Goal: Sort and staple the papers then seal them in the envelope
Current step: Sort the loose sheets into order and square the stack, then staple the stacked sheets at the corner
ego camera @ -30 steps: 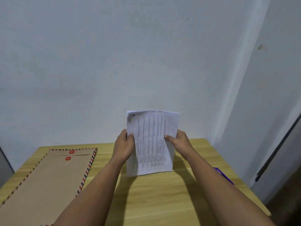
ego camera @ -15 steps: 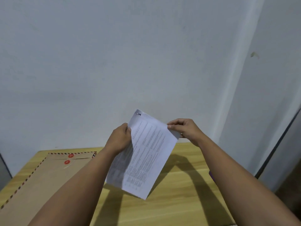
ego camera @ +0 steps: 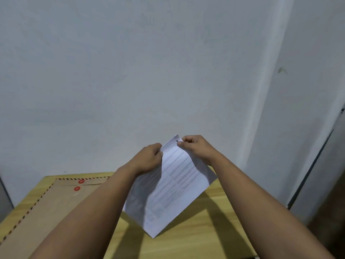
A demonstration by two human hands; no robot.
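I hold a stack of white printed papers (ego camera: pixel 173 184) above the wooden table (ego camera: pixel 196 230), tilted so one corner hangs down. My left hand (ego camera: pixel 149 157) grips the left edge near the top. My right hand (ego camera: pixel 197 146) pinches the top corner, where a small black mark shows. A large brown envelope (ego camera: pixel 48 208) with a red-and-dark striped border and two red string-tie discs lies flat on the table's left side, partly hidden by my left forearm. No stapler is visible.
A pale wall stands right behind the table. A wall corner and a dark vertical strip lie to the right. The table's right edge runs under my right forearm.
The papers have turned from upright to a steep diagonal. My right hand moved from the right edge up to the top corner, and both hands rose.
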